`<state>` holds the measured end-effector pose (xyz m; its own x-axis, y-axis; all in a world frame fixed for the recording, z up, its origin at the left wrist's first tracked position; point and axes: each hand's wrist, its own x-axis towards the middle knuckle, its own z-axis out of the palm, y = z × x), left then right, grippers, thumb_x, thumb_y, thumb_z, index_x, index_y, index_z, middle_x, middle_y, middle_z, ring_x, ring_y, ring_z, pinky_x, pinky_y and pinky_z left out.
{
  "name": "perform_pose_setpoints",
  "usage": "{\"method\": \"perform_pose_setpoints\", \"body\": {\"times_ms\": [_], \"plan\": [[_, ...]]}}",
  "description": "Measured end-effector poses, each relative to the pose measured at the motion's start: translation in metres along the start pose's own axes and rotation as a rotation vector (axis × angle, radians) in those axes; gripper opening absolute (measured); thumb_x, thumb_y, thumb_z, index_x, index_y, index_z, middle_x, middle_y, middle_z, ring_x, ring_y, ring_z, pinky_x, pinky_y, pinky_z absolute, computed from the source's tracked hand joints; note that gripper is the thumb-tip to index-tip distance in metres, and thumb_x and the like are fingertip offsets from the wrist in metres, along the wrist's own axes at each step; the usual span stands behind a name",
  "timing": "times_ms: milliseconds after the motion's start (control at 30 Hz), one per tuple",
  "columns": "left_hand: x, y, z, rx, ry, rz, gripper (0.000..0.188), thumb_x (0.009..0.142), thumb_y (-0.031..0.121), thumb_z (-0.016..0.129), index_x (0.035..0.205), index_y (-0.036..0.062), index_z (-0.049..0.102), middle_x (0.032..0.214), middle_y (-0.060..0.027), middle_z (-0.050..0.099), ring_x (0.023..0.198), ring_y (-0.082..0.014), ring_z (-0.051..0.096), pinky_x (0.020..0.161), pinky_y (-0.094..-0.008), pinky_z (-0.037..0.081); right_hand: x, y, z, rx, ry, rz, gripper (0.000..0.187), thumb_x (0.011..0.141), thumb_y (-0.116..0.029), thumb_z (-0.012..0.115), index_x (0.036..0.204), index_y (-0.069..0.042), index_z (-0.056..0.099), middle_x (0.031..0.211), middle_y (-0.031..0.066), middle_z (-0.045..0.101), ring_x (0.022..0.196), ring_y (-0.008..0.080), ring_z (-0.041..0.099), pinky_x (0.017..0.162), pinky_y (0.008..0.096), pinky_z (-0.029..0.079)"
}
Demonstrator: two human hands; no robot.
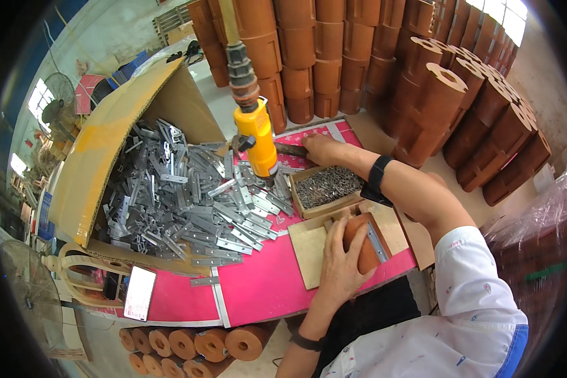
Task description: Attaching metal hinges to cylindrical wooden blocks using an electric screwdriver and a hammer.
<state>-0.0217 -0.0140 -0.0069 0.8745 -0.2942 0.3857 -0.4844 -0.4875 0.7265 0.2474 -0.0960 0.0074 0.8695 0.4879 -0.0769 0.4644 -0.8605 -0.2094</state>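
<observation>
My left hand is wrapped around a reddish-brown wooden piece with a rounded side. A grey metal strip with holes lies along that piece's flat side. The piece rests by a pale wooden board at the table's front edge. Farther off, my right hand is closed on the dark handle of a hammer. The hammer's far end passes behind a yellow power screwdriver hanging from above, so its head is mostly hidden. Beside my right forearm sits a shallow box of screws.
A large cardboard box lies at the left, spilling metal strips over the pink tabletop. A white phone lies near the front left. Stacked brown wooden cylinders line the back and right; more cylinders lie below the table.
</observation>
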Motion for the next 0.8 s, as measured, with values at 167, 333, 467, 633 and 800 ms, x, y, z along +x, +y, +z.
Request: {"method": "perform_pose_setpoints", "body": {"times_ms": [167,333,467,633,800], "plan": [[-0.001,-0.004,0.0,-0.031,-0.022,0.002,0.095,0.059,0.019,0.088,0.141,0.0155,0.042,0.145,-0.023,0.026,0.133,-0.0431,0.033,0.11,-0.0484,0.033,0.023,0.008,0.009,-0.106,-0.06,-0.062,0.03,0.086,-0.009,0.054,0.114,0.001,0.062,0.118,0.0251,0.061,0.111,0.0399,0.059,0.094,0.0454,0.048],[-0.005,-0.005,0.001,-0.011,-0.027,-0.03,0.093,0.06,0.021,0.087,0.141,0.0157,0.042,0.147,-0.0224,0.025,0.133,-0.0429,0.032,0.11,-0.0483,0.032,0.007,-0.019,-0.015,0.127,0.036,-0.045,0.044,0.082,-0.031,0.064,0.114,-0.001,0.061,0.112,0.0253,0.064,0.107,0.0384,0.062,0.09,0.0454,0.05],[-0.003,-0.002,0.002,0.001,-0.043,-0.04,0.092,0.062,0.022,0.087,0.141,0.0153,0.042,0.148,-0.0223,0.023,0.134,-0.0435,0.031,0.111,-0.0483,0.032,-0.002,-0.006,-0.017,0.607,0.168,-0.182,0.039,0.078,-0.039,0.068,0.103,-0.01,0.062,0.093,0.0155,0.069,0.088,0.0353,0.066,0.074,0.0429,0.052],[0.001,0.003,-0.001,-0.021,-0.005,-0.042,0.09,0.061,0.018,0.086,0.139,0.0129,0.042,0.147,-0.0232,0.026,0.134,-0.0442,0.033,0.111,-0.0474,0.034,-0.072,0.0,-0.045,0.627,0.302,-0.391,0.013,0.089,-0.017,0.063,0.096,-0.005,0.062,0.087,0.0052,0.063,0.074,0.0188,0.06,0.065,0.0354,0.049],[-0.002,-0.003,0.003,-0.003,0.03,0.0,0.092,0.06,0.016,0.087,0.139,0.0119,0.041,0.147,-0.0214,0.026,0.134,-0.0419,0.034,0.109,-0.0464,0.037,-0.163,-0.002,-0.083,0.923,0.159,0.207,0.033,0.097,-0.028,0.052,0.083,0.001,0.057,0.065,0.0035,0.053,0.05,0.0112,0.049,0.045,0.029,0.04]]}}
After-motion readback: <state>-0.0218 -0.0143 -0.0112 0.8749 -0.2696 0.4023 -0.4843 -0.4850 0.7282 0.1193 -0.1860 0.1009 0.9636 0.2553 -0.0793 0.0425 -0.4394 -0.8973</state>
